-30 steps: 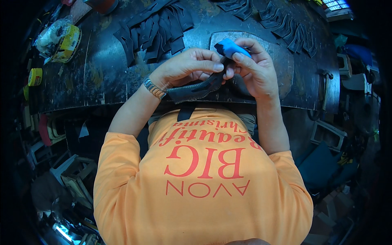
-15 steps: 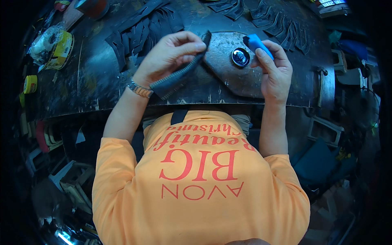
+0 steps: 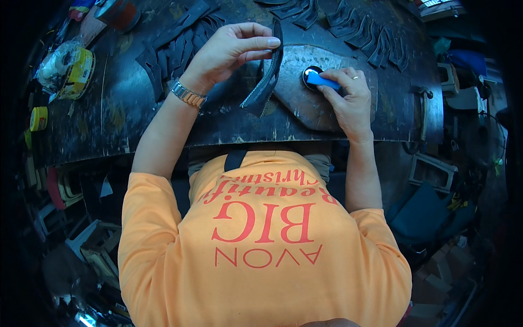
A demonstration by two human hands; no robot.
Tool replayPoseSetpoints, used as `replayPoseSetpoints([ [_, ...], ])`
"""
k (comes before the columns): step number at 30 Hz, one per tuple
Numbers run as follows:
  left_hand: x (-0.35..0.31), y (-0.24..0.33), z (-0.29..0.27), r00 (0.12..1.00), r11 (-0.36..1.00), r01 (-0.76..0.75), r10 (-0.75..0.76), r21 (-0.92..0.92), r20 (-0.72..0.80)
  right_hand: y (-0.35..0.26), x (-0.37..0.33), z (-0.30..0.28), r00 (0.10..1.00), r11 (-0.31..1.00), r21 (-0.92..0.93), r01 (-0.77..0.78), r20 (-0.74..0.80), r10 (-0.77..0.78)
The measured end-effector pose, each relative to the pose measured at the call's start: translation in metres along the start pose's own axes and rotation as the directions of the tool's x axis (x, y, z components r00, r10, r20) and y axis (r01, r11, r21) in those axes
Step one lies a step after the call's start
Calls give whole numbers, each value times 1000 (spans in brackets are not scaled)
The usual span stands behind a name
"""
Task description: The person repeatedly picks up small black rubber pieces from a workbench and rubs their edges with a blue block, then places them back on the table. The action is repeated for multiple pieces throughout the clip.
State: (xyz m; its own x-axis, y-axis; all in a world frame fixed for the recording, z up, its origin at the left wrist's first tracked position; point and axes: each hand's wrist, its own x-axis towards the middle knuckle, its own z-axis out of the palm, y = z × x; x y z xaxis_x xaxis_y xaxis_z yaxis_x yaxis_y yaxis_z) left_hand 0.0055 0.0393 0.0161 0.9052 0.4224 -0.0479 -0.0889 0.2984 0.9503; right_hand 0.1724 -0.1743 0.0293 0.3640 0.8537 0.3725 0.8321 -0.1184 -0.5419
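Observation:
Pinched between the thumb and fingers of my left hand (image 3: 242, 48) is a dark leather strap (image 3: 266, 87) with light stitching along its edge. It hangs down over the table, twisted partly edge-on. My right hand (image 3: 346, 98) is closed on a blue foam applicator (image 3: 321, 80). The applicator's tip is down at a small round dark container (image 3: 311, 72), whose inside is partly hidden by it. That container rests on a worn, flat angular board (image 3: 327, 109) that lies on the table.
Dark straps lie in a pile (image 3: 177, 52) at the far left and in a fanned row (image 3: 370, 35) at the far right of the dark table (image 3: 131, 120). A yellow tape-like roll (image 3: 81, 71) and a small yellow tin (image 3: 39, 118) are at the left. A metal handle (image 3: 425, 117) is at the right edge.
My right hand has lowered the blue applicator leftward into the round container. My left hand has risen slightly, and the strap has swung from lying slanted near my wrist to hanging steeply.

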Motion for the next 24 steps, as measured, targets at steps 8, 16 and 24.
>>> replayPoseSetpoints([
  [8, -6, -13, 5, 995, 999, -54, 54, 1, -83, -14, 3, -2, 988, 950, 293, -106, -80, 135],
  [16, -11, -12, 8, 997, 998, -62, 61, -10, -37, -32, 0, 27, 955, 588, 788, -180, -5, 298],
  [24, -12, -10, 8, 997, 997, -66, 65, -32, -29, -35, 4, 35, 971, 671, 727, -147, -24, 239],
])
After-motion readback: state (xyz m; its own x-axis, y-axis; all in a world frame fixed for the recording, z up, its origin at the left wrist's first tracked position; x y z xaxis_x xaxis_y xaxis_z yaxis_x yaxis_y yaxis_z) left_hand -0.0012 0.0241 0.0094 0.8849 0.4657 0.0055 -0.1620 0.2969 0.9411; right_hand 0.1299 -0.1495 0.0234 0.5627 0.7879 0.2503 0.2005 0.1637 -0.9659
